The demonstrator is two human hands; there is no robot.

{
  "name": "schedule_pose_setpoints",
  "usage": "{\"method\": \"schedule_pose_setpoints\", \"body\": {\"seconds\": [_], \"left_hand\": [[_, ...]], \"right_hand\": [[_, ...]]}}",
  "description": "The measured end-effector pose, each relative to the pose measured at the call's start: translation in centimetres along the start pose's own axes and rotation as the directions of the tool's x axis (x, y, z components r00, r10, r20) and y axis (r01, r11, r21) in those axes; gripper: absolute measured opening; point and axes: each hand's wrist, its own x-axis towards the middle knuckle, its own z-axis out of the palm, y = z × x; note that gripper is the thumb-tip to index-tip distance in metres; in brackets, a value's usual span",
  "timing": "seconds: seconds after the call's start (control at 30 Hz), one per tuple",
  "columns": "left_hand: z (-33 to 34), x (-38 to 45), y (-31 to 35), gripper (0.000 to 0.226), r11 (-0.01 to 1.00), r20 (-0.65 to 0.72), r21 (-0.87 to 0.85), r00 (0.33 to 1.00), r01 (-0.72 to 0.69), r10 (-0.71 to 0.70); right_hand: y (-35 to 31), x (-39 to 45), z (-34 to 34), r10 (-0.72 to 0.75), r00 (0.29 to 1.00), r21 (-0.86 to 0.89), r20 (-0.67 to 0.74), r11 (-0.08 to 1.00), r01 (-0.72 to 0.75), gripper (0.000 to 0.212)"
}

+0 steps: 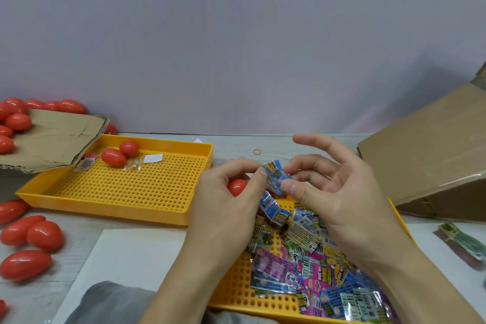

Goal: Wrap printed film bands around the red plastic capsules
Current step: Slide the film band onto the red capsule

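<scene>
My left hand (227,193) grips a red capsule (236,187), only partly visible between its fingers, above the table's middle. A blue printed film band (276,176) sits at the capsule's right end; my left thumb touches it and my right hand (328,187) pinches it between thumb and forefinger, the other fingers spread. Under my hands a yellow perforated tray (236,294) holds several loose printed bands (302,258) in blue, pink and yellow. Bare red capsules (34,237) lie on the table at the left.
A second yellow perforated tray (110,187) at the left holds two red capsules (118,154) and small packets. Behind it, torn cardboard (57,137) with more capsules. A cardboard box (431,155) leans at the right. A rubber band (257,151) and a bundled band stack (462,242) lie nearby.
</scene>
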Motion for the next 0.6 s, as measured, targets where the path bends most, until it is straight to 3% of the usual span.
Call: {"method": "schedule_pose_setpoints", "body": {"seconds": [0.23, 0.47, 0.6], "left_hand": [[0.18, -0.18, -0.05, 0.009, 0.996, -0.014, 0.055, 0.997, -0.068, 0.069], [0.36, -0.39, -0.13, 0.01, 0.951, 0.03, 0.208, 0.974, -0.227, 0.226], [0.44, -0.36, -0.22, 0.011, 0.905, 0.041, 0.293, 0.95, -0.309, 0.311]], "right_hand": [[-0.2, -0.06, 0.09, 0.084, 0.997, 0.188, -0.001, 0.979, -0.082, 0.056], [-0.61, -0.15, 0.38, 0.176, 0.984, 0.132, 0.0, 0.976, -0.175, 0.036], [-0.69, -0.16, 0.35, 0.154, 0.988, 0.111, -0.018, 0.982, -0.151, 0.032]]}}
